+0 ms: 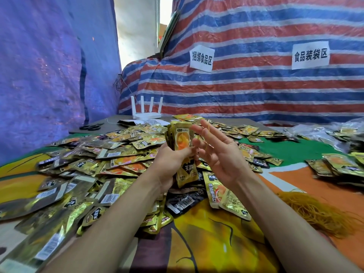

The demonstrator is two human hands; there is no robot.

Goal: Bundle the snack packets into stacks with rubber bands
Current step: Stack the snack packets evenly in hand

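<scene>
Two hands meet over the middle of the counter (226,239), which is covered by a printed cloth in orange, yellow and green. The left hand (170,164) curls its fingers and thumb round one stack of snack packets (181,139), held upright above the heap. The front packet is gold, and the number of packets in the stack cannot be made out. Just beside it, the right hand (218,154) has its fingers straight and spread, palm turned toward the stack. One thin yellowish rubber band (207,128) is looped across its fingers. Loose packets (88,164) in gold and dark foil cover the left and centre of the counter, too many to count. A smaller separate group of packets (338,166) lies at the right edge. One tangled pile of rubber bands (319,213) sits near the right forearm. At the far end of the counter stand one white router (146,114) with four upright antennas and, to its left, one pair of black scissors (91,127). Crumpled clear plastic bags (323,133) lie at the far right. Behind hangs a red, white and blue striped tarp (256,91) bearing two white paper signs (201,58) with printed characters. One plain blue tarp (49,66) closes off the left side.
</scene>
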